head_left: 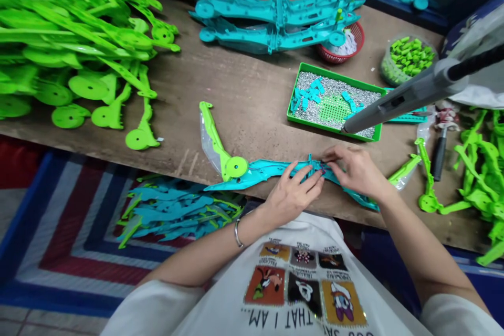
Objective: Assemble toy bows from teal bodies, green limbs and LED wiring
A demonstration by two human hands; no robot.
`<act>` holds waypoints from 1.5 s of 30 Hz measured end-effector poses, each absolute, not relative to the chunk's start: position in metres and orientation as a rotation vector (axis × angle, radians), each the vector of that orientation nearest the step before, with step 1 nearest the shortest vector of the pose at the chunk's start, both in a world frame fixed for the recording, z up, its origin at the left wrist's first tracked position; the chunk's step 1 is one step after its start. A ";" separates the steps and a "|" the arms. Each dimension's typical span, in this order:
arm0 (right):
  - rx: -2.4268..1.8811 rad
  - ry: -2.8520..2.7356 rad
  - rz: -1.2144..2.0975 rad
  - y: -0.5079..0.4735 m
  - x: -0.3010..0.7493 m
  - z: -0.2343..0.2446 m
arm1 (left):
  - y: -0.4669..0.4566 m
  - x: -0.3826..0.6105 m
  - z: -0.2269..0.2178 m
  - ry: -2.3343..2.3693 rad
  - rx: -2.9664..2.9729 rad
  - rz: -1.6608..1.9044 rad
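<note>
- Head view, the hands: the left hand (293, 194) lies with its fingers stretched out flat, pressing on a long teal part (268, 168). The right hand (356, 170) has its fingers curled and its tips pinch the same part at its middle. Whether anything small sits between those tips cannot be told.
- Head view, the piece: the teal part is smooth moulded plastic, slim and pointed at its left end. It lies along the near edge of the table, right in front of the person. A lime-green arm (212, 128) ending in a round disc joins it at the left, with a clear plastic film (205, 148) under it.
- Head view, nearby: just behind the hands is a green tray (315, 125) holding shiny metal screws and small teal bits. A grey power screwdriver (409, 94) hangs tilted over its right end. Farther back are a red basket (356, 37), a clear tub of green pegs (407, 58) and a stack of teal assemblies (275, 16).
- Head view, surface and room: the table (244, 89) is worn brown wood, scuffed. Glossy green parts (79, 37) are heaped at the left and more (480, 178) at the right. Below the table, teal pieces (173, 210) lie on a striped floor mat (59, 220) in red, blue and white.
</note>
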State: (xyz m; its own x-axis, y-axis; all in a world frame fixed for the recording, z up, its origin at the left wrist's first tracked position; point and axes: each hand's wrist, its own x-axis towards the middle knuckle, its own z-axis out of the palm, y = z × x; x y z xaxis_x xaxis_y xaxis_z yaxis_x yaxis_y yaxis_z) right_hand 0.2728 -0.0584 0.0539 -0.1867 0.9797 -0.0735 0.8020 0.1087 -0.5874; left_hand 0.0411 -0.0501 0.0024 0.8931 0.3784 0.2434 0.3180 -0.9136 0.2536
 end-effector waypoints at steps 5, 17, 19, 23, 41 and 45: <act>-1.857 -1.734 1.016 -0.043 0.284 0.040 | -0.050 0.041 0.000 0.537 2.851 0.447; -1.685 -1.387 1.324 -0.050 0.288 0.029 | -0.040 0.042 0.001 0.513 2.868 0.437; -1.681 -1.326 1.341 -0.055 0.287 0.028 | -0.038 0.042 0.001 0.516 2.867 0.427; -1.731 -1.423 1.251 -0.059 0.283 0.026 | -0.038 0.042 0.001 0.523 2.864 0.405; -1.718 -1.287 1.289 -0.066 0.298 0.034 | -0.043 0.049 0.006 0.555 2.871 0.380; -1.816 -1.494 1.131 -0.079 0.292 0.037 | -0.044 0.048 0.005 0.565 2.854 0.403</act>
State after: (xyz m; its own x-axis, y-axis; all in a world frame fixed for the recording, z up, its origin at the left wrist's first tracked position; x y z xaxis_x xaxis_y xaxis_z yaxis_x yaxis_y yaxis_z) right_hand 0.2918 -0.0788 0.0365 0.0399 0.9617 -0.2713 0.5219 -0.2516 -0.8150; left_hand 0.0482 -0.0437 0.0052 0.8896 0.3977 0.2248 0.3420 -0.9060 0.2495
